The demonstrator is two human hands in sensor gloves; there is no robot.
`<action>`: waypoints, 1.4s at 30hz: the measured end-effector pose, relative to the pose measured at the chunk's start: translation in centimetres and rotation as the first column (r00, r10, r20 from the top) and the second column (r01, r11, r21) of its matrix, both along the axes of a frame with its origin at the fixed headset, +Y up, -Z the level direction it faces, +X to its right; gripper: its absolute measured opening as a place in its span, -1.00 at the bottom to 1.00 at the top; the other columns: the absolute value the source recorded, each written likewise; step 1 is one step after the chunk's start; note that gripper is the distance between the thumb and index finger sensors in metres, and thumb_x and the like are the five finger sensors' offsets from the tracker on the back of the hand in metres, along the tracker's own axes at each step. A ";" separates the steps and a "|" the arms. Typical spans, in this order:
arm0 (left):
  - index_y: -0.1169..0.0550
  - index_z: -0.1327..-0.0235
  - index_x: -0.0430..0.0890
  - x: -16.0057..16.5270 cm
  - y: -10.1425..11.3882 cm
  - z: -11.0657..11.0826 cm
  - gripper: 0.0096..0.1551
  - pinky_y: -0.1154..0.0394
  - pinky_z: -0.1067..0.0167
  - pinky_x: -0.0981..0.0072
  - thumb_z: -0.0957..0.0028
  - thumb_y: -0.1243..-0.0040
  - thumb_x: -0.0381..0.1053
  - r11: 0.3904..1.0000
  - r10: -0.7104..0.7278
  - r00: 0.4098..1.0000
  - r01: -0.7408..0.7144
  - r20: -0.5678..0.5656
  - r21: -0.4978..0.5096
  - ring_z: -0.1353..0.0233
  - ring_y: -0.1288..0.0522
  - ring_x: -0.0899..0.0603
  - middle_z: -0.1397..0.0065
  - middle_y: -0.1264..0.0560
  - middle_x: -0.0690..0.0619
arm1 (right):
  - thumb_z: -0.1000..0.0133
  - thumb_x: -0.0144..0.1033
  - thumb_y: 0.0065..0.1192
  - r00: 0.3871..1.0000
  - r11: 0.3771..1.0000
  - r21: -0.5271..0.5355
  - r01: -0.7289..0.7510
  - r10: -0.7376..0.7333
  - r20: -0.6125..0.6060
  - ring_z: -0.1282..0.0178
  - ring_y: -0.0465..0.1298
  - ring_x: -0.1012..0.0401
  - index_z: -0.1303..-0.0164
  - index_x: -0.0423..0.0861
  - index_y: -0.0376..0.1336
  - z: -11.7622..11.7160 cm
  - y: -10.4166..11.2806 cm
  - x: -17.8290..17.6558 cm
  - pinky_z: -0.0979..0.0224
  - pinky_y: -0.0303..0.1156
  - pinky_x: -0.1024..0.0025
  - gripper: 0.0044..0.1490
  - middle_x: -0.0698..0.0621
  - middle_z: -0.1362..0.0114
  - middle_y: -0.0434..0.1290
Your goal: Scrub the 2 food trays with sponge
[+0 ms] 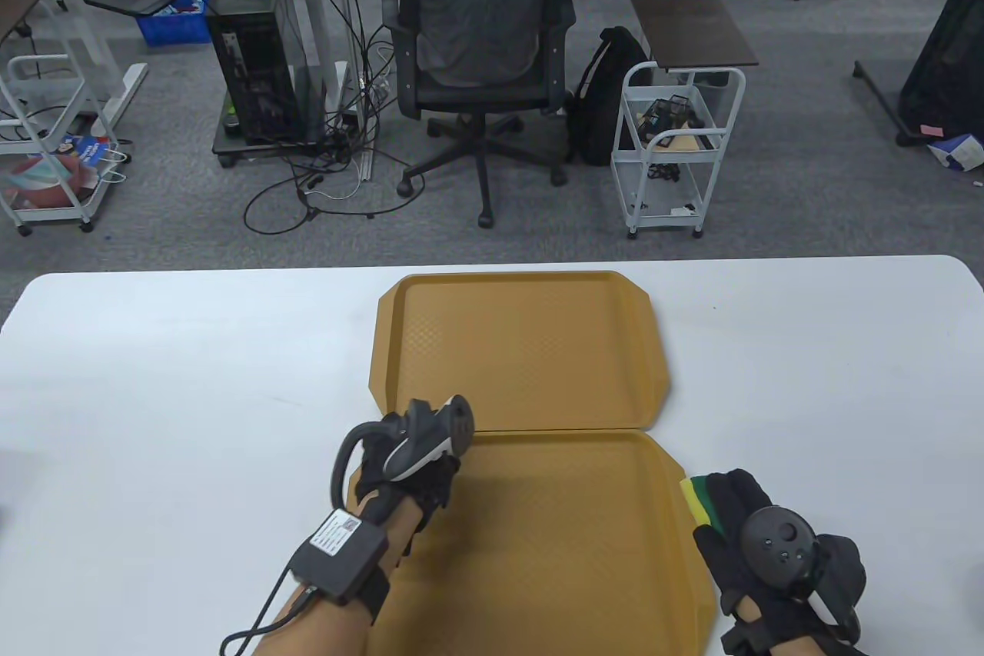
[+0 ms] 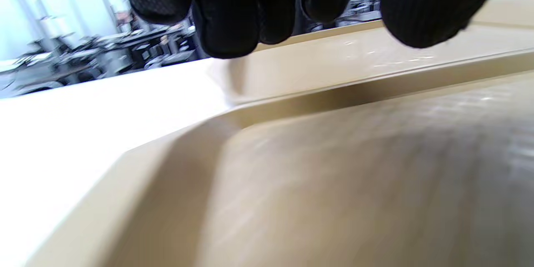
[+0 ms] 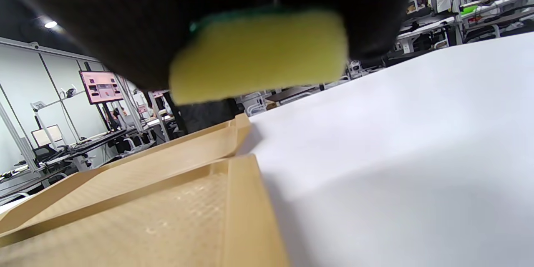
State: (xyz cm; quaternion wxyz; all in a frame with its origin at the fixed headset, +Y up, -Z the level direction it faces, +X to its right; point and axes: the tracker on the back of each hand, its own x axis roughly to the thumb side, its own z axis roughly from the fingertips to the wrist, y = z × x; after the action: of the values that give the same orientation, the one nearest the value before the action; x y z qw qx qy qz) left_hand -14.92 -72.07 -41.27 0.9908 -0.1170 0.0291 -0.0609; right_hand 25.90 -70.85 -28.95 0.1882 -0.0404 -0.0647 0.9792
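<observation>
Two food trays lie end to end mid-bench, the near tray (image 1: pixel 569 533) at the front edge touching the far tray (image 1: pixel 523 348); the right grip (image 1: pixel 769 541) clutches the sponge (image 1: pixel 696 500) beside the near tray's right rim, the left grip (image 1: pixel 407 464) hovers loose-fingered over its left corner.

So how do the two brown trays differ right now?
The near tray lies closest to the person, with the left hand over its far left corner and the right hand, holding the sponge, beside its right rim. The far tray has no hand on it. Both are tan, same shape, and lie flat, edge to edge.
</observation>
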 end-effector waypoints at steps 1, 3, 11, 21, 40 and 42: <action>-0.31 -0.59 0.18 -2.0 -0.1 1.2 -0.08 -0.39 -0.41 -0.17 0.10 -0.26 0.38 0.999 0.022 0.998 -0.024 -0.060 -0.031 -0.41 -0.52 -0.24 -0.62 -0.36 -0.01 | 0.01 -0.05 0.53 1.000 1.000 -0.005 -0.003 0.003 0.002 -0.37 0.51 -0.12 -0.49 0.05 0.25 -0.1 -0.2 0.0 -0.40 0.50 -0.04 -0.16 -0.09 -0.64 0.23; -0.26 -0.63 0.14 -4.7 -0.5 3.0 -0.02 -0.42 -0.37 -0.16 0.09 -0.25 0.39 0.995 0.046 0.989 -0.058 -0.138 -0.085 -0.37 -0.55 -0.24 -0.60 -0.38 -0.03 | 0.01 -0.04 0.53 1.000 1.000 -0.011 -0.005 0.005 0.003 -0.36 0.51 -0.12 -0.49 0.05 0.25 -0.2 -0.4 -0.1 -0.39 0.50 -0.04 -0.16 -0.09 -0.64 0.24; -0.16 -0.64 0.03 -10.3 -3.6 8.1 0.07 -0.64 -0.12 0.01 0.08 -0.32 0.35 0.884 0.320 0.907 -0.390 -0.275 -0.257 -0.05 -0.77 -0.10 -0.35 -0.58 0.01 | 0.02 -0.02 0.52 1.000 0.999 -0.037 -0.016 0.017 0.019 -0.34 0.54 -0.11 -0.47 0.04 0.27 -0.8 -1.5 -0.6 -0.37 0.52 -0.02 -0.17 -0.11 -0.63 0.25; -0.26 -0.58 0.02 -11.5 -5.0 8.6 -0.02 -0.75 0.07 0.13 0.11 -0.41 0.20 0.818 0.522 0.816 -0.561 -0.249 -0.127 0.19 -0.84 -0.02 -0.16 -0.67 0.07 | 0.03 0.01 0.53 0.997 0.995 -0.094 -0.045 0.051 0.058 -0.33 0.55 -0.08 -0.46 0.03 0.28 -4.2 -2.8 -3.7 -0.36 0.55 0.02 -0.17 -0.12 -0.61 0.25; -0.24 -0.58 0.08 -12.5 -5.9 8.3 -0.02 -0.75 0.13 0.15 0.12 -0.41 0.19 0.722 0.625 0.724 -0.679 -0.292 -0.136 0.24 -0.82 -0.02 -0.04 -0.68 0.03 | -0.02 -0.03 0.44 0.923 0.915 -0.195 -0.353 0.375 0.087 -0.38 0.46 -0.10 -0.26 0.01 0.46 -12.1 -5.5 -11.0 -0.45 0.42 -0.10 -0.40 -0.02 -0.60 0.31; -0.24 -0.58 0.08 -12.5 -6.0 8.3 -0.02 -0.74 0.13 0.15 0.11 -0.41 0.19 0.726 0.622 0.727 -0.675 -0.290 -0.134 0.24 -0.82 -0.02 -0.04 -0.68 0.03 | -0.05 -0.11 0.43 0.924 0.898 -0.260 -0.355 0.380 0.048 -0.40 0.45 -0.08 -0.31 0.04 0.42 -12.2 -5.1 -10.7 -0.47 0.42 -0.09 -0.41 0.00 -0.63 0.28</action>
State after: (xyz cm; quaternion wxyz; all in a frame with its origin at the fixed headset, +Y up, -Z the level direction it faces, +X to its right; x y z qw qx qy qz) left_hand -27.42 -78.02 -32.98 0.9182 -0.2395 0.0906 0.3022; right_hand 15.21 -75.97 -41.20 -0.0100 -0.0980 0.0418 0.9943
